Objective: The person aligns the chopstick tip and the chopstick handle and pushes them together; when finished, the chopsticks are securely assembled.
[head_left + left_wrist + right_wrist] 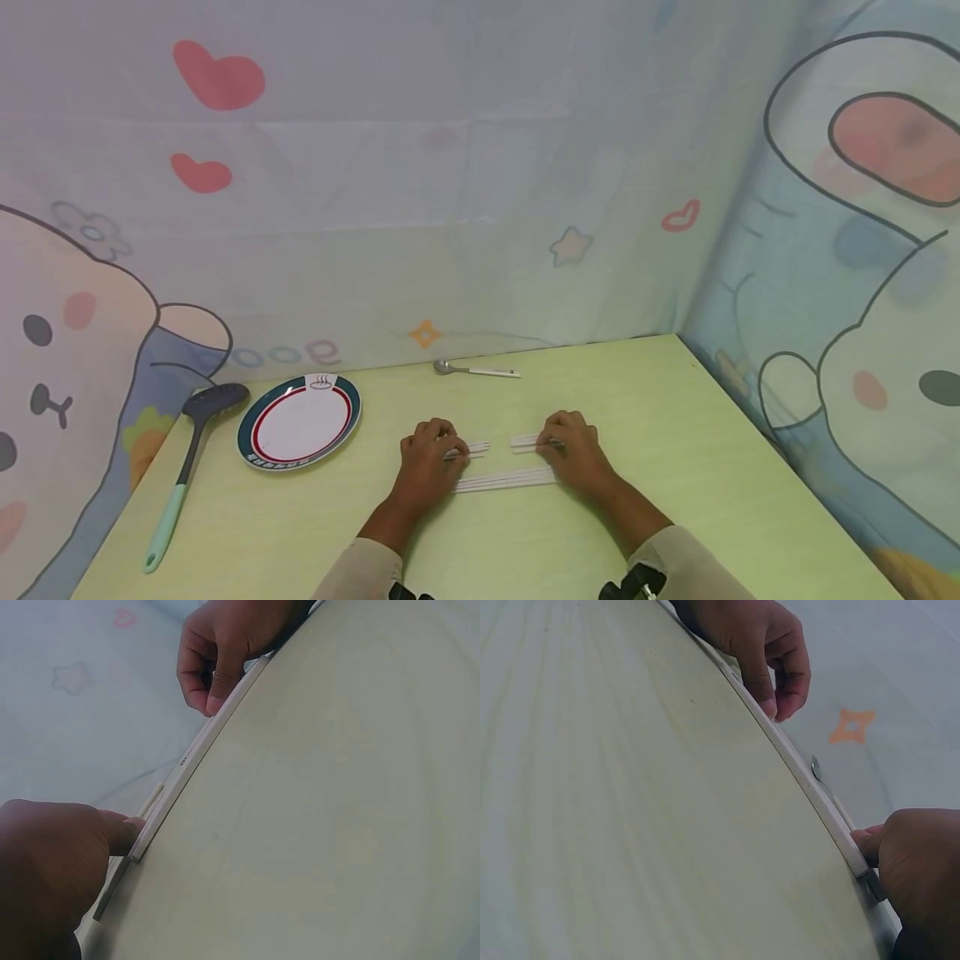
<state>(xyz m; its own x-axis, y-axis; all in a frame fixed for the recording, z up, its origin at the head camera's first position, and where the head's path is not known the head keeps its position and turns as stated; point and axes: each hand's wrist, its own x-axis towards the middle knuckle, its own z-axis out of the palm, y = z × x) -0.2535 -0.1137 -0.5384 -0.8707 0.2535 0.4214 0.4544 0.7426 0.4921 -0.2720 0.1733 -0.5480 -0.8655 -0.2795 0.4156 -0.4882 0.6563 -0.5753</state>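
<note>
A long, white, ribbed strip (506, 481) lies across the table in front of my hands. Behind it are two shorter white slatted pieces, one at the left (478, 448) and one at the right (522, 442), with a gap between them. My left hand (429, 458) pinches the left piece between thumb and fingers. The right piece is pinched by my right hand (576, 450) in the same way. In the left wrist view, the long strip (199, 754) has a dark grey end beside my left thumb. Its other dark end shows near my right hand (922, 862).
Beyond the hands lies a spoon (480, 372) with a white handle. A round plate (348, 408) with a dark green rim is at the left. Farther left rests a black ladle (193, 442) with a mint handle. Printed cloth (480, 250) hangs behind the table.
</note>
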